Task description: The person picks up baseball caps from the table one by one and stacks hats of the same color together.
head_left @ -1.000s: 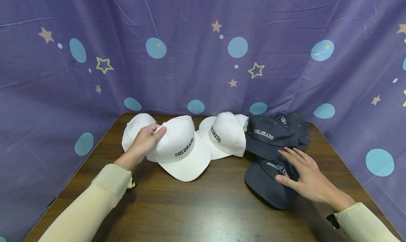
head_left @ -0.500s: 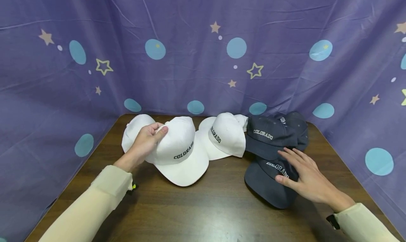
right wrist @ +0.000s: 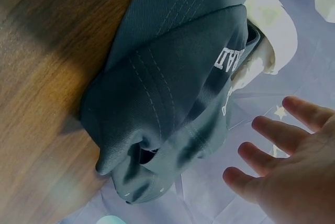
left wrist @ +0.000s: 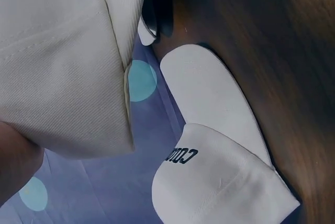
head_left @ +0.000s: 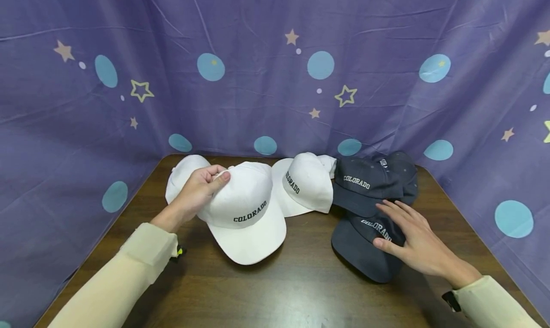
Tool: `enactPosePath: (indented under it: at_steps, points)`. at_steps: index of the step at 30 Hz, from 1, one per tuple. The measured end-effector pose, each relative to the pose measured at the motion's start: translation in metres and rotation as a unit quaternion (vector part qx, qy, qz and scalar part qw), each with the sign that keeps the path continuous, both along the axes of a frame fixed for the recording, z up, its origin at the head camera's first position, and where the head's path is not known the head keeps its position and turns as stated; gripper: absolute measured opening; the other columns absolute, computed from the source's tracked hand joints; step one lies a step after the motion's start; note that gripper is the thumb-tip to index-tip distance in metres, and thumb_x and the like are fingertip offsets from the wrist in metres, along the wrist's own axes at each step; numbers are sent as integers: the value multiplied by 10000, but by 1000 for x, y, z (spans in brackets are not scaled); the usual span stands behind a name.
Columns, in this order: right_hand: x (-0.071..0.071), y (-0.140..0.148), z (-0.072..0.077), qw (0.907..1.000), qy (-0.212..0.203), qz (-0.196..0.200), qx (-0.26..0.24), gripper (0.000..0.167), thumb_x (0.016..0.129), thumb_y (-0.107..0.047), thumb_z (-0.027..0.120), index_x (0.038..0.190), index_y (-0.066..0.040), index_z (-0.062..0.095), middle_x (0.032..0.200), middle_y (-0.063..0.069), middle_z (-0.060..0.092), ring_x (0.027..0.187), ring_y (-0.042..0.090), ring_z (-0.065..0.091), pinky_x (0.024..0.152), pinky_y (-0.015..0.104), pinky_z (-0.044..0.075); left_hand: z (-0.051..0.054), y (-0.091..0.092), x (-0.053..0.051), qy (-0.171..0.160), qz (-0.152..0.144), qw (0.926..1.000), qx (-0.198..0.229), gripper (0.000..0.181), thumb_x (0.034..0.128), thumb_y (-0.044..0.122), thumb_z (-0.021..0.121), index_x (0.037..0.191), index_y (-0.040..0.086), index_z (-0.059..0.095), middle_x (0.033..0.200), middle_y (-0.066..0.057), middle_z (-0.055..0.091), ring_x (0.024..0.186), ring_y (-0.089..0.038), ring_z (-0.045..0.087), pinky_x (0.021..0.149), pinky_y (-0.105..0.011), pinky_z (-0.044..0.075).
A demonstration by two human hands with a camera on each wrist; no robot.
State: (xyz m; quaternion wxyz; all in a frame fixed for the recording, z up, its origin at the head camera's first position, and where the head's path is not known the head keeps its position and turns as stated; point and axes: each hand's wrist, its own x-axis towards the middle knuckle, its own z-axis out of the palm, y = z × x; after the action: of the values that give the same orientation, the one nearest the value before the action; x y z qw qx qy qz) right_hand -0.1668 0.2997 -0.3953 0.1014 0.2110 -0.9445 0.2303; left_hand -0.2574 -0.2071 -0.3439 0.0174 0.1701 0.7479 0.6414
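My left hand (head_left: 193, 192) pinches the top of a white cap (head_left: 242, 194) between thumb and fingers. Black COLORADO lettering runs across its front, and its brim points toward me. In the left wrist view the held cap (left wrist: 68, 88) fills the upper left. Another white cap (head_left: 182, 175) is partly hidden behind that hand. With fingers spread and fairly straight, my right hand (head_left: 417, 242) hovers over or rests on the nearest dark cap (head_left: 365, 251); contact is unclear. In the right wrist view the right hand's fingers (right wrist: 272, 135) appear apart from the dark cap (right wrist: 172, 72).
A white COLORADO cap (head_left: 307, 185) lies at mid-table, with more white fabric behind it. Right of it, a dark cap (head_left: 365, 175) overlaps another dark cap (head_left: 406, 175) at the back. The brown wooden table (head_left: 275, 280) ends at a purple patterned curtain (head_left: 275, 99).
The held white cap has swung, its brim dropping nearer to me and its lettering turning flatter. My left hand has shifted very slightly right. The right hand and dark caps have stayed put.
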Motion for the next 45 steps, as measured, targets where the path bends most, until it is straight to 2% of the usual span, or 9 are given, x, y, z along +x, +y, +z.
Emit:
enactPosePath:
  at_steps: [8, 12, 16, 24, 29, 37, 45]
  points:
    - [1, -1, 2, 9999, 105, 76, -67, 788, 902, -423, 776, 1573, -242, 404, 1608, 120, 384, 1482, 462, 238, 1088, 741, 182, 3, 5, 4, 20, -362, 9992, -175, 188, 1068, 212, 574, 1005, 60, 665, 710, 30, 712, 607, -61, 641, 533, -229, 526]
    - [2, -2, 2, 9998, 69, 95, -156, 787, 898, -408, 784, 1573, -274, 403, 1609, 79, 391, 1492, 440, 230, 1090, 738, 183, 2, 9, 6, -59, -576, 9982, -165, 193, 1069, 212, 569, 1043, 52, 673, 760, 29, 727, 635, -60, 650, 558, -228, 539]
    - [3, -4, 3, 9995, 32, 133, -274, 787, 890, -378, 800, 1569, -306, 409, 1607, 31, 398, 1502, 409, 226, 1084, 742, 193, -1, 13, 7, -208, -767, 9968, -40, 173, 1070, 192, 562, 1054, 65, 679, 811, 35, 734, 664, -60, 660, 584, -229, 554]
    - [6, -5, 1, 9994, -183, 184, -238, 810, 895, -383, 796, 1583, -328, 373, 1609, 40, 396, 1503, 401, 233, 1051, 763, 225, -10, 20, 8, -294, -1162, 9928, -8, 201, 1077, 185, 543, 934, 82, 638, 773, 60, 663, 657, -39, 587, 581, -207, 505]
    - [7, -6, 0, 9993, -162, 219, -238, 817, 890, -375, 800, 1584, -333, 369, 1610, 26, 394, 1501, 404, 239, 1043, 763, 237, -12, 25, 9, -336, -1271, 9913, -41, 199, 1073, 182, 549, 924, 81, 634, 779, 60, 639, 689, -46, 566, 601, -207, 488]
    - [9, -12, 3, 9992, -103, 266, -285, 844, 869, -344, 826, 1581, -350, 371, 1607, -8, 398, 1502, 377, 245, 1037, 749, 257, -15, 33, 12, -602, -1551, 9860, -92, 186, 1075, 175, 539, 953, 72, 636, 798, 41, 665, 688, -65, 591, 597, -215, 503]
    - [11, -15, 4, 9991, -107, 312, -251, 840, 865, -356, 827, 1576, -345, 381, 1605, -8, 400, 1505, 364, 241, 1029, 753, 265, -20, 39, 13, -712, -1671, 9832, -160, 184, 1073, 156, 526, 963, 61, 638, 815, 20, 662, 700, -80, 590, 596, -226, 503]
